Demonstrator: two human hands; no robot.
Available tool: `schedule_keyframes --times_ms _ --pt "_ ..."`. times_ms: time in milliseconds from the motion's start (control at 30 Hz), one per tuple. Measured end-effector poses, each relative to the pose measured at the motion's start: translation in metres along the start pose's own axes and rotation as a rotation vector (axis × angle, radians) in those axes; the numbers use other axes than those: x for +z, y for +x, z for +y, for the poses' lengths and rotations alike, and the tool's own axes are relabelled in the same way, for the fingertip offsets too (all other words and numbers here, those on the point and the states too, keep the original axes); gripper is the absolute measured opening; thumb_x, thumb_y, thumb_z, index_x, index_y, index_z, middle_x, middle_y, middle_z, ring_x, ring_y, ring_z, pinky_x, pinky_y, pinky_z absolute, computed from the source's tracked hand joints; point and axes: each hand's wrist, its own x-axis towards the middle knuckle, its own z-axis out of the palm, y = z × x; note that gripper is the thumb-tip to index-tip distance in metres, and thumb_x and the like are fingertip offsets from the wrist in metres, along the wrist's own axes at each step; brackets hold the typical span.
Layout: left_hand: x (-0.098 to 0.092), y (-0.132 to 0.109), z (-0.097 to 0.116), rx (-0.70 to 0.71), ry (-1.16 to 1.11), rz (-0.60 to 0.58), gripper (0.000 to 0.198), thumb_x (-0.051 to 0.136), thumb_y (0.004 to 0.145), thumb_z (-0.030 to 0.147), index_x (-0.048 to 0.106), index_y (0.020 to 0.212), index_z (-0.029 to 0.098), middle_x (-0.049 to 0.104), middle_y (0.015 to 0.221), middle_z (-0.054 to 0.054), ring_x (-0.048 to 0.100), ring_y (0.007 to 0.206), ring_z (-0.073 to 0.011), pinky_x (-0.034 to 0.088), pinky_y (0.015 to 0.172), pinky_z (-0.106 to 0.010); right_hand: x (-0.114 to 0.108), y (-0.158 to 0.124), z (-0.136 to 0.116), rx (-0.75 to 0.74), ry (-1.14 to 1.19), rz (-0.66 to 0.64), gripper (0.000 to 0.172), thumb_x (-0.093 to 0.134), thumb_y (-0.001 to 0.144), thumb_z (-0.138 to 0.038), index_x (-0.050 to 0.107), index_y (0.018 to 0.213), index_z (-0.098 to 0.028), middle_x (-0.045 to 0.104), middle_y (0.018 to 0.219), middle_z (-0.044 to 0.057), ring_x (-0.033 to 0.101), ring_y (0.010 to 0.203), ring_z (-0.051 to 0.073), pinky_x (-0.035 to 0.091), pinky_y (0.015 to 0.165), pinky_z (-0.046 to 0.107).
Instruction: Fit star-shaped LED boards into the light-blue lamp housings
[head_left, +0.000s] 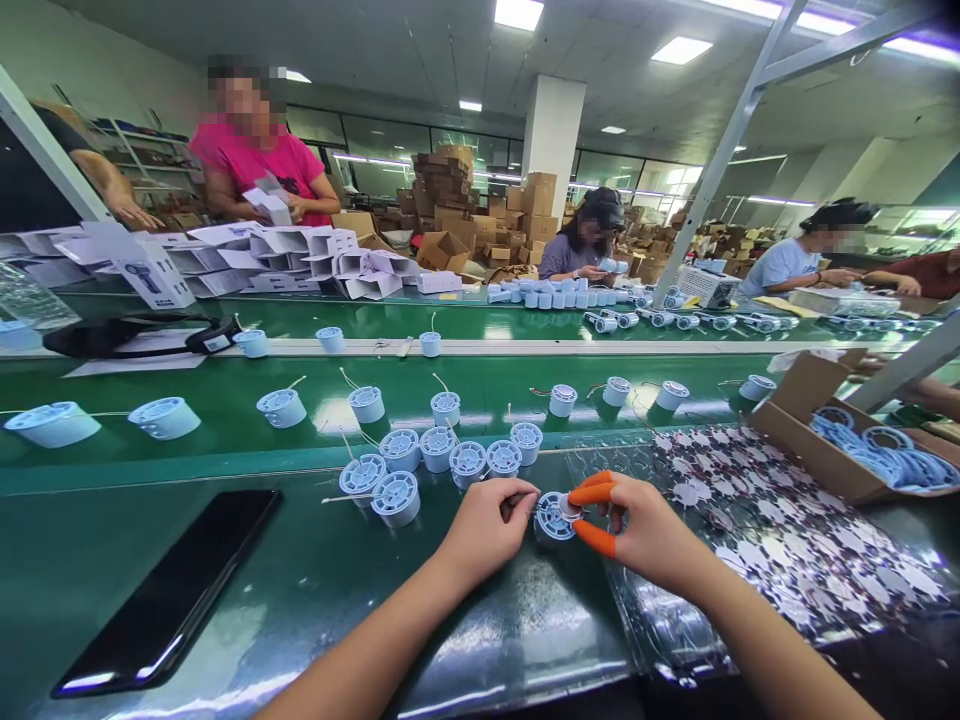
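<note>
A round light-blue plastic housing (553,520) with a spoked top stands on the dark bench between my hands. My right hand (637,525), with orange finger cots on thumb and forefinger, pinches a small whitish round part (568,507) at the top of that housing. At the housing's left edge, my left hand (491,520) is closed, thumb against forefinger; a thin wire may be between the tips, but I cannot make it out. Just beyond my left hand sits a cluster of similar blue housings (396,497), some with thin wires sticking up.
A black phone (169,590) lies at the left. On the right are a plastic sheet of flat whitish wired parts (810,540) and a cardboard box (817,425) of blue rings. More housings line the green belt (495,375). Across it, people work behind white boxes (300,255).
</note>
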Motion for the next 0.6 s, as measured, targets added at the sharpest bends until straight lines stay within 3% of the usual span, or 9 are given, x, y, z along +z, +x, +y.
schedule_keyframes --times_ms 133,267,433,600 --pt "0.009 0.002 -0.004 -0.06 0.06 -0.073 0.029 0.056 0.086 0.022 0.076 0.105 0.016 0.062 0.062 0.001 0.051 0.055 -0.0131 0.035 0.054 -0.023 0.008 0.002 0.004 0.02 -0.035 0.009 0.021 0.071 0.077 -0.022 0.078 0.096 -0.028 0.073 0.094 0.004 0.06 0.069 0.016 0.049 0.062 0.031" --pt "0.014 0.001 -0.003 -0.019 0.058 -0.19 0.034 0.051 0.082 0.014 0.078 0.102 0.016 0.069 0.07 -0.001 0.057 0.063 -0.0144 0.039 0.058 -0.023 0.017 0.003 0.002 0.055 -0.057 0.019 0.021 0.072 0.075 -0.021 0.078 0.095 -0.027 0.072 0.097 0.004 0.061 0.072 0.018 0.051 0.068 0.033" --pt "0.018 -0.003 0.001 0.019 0.212 -0.185 0.036 0.049 0.077 0.006 0.077 0.096 0.02 0.07 0.072 -0.002 0.058 0.063 -0.0157 0.037 0.06 -0.024 0.022 0.003 0.005 0.052 -0.021 0.024 0.026 0.072 0.074 -0.018 0.079 0.097 -0.029 0.073 0.109 0.005 0.068 0.094 0.023 0.055 0.083 0.038" --pt "0.02 -0.008 0.001 0.034 0.224 -0.154 0.03 0.049 0.081 0.007 0.073 0.094 0.02 0.069 0.072 -0.002 0.057 0.061 -0.0153 0.035 0.06 -0.025 0.027 0.004 0.007 0.097 0.013 0.069 0.014 0.077 0.076 -0.023 0.082 0.086 -0.031 0.076 0.097 0.005 0.07 0.089 0.025 0.057 0.084 0.044"
